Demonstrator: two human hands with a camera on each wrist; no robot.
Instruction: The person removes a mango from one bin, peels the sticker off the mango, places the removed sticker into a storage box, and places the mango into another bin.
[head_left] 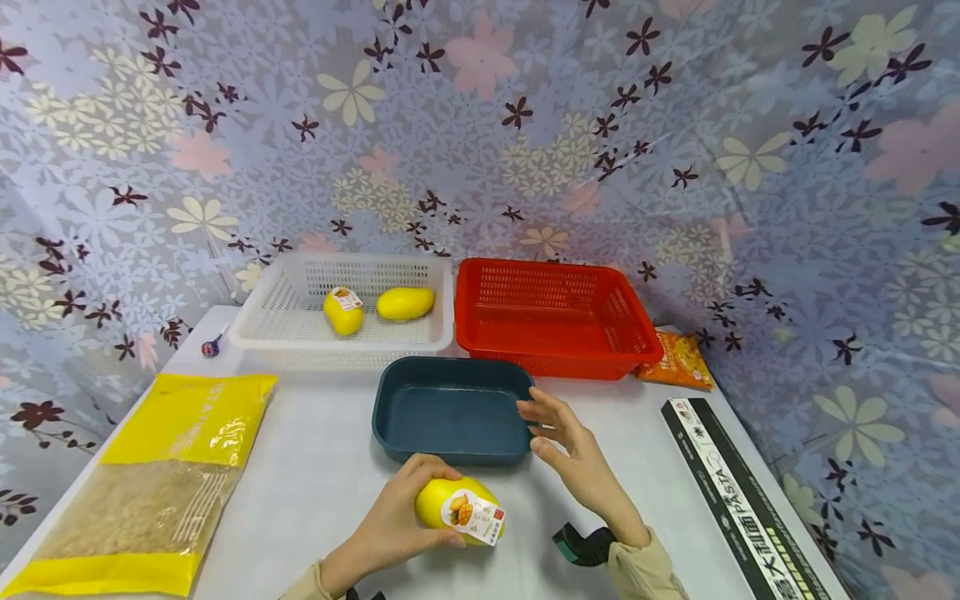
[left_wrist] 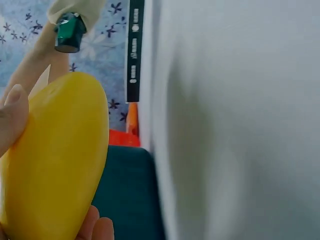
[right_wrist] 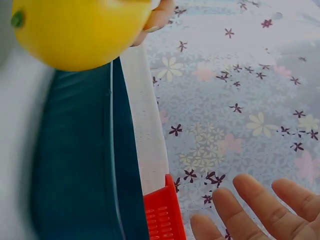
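My left hand [head_left: 401, 521] grips a yellow mango [head_left: 435, 500] with a white fruit sticker, thumb below and fingers over its top. It is held in front of a dark teal dish [head_left: 453, 417]. In the left wrist view the mango [left_wrist: 60, 160] fills much of the left side. My right hand [head_left: 577, 458] is beside the dish's right end, fingers spread and holding nothing; whether it touches the rim I cannot tell. In the right wrist view its fingers [right_wrist: 270, 210] are extended. Two more mangoes, one stickered [head_left: 343, 312] and one plain [head_left: 406, 303], lie in a white basket [head_left: 345, 358].
A red basket [head_left: 555, 364] stands right of the white one, an orange snack packet [head_left: 678, 361] by its corner. A long black pasta box [head_left: 742, 500] lies at the right. On the left are a yellow bag [head_left: 150, 483] and a lollipop [head_left: 211, 347]. Patterned cloth hangs behind.
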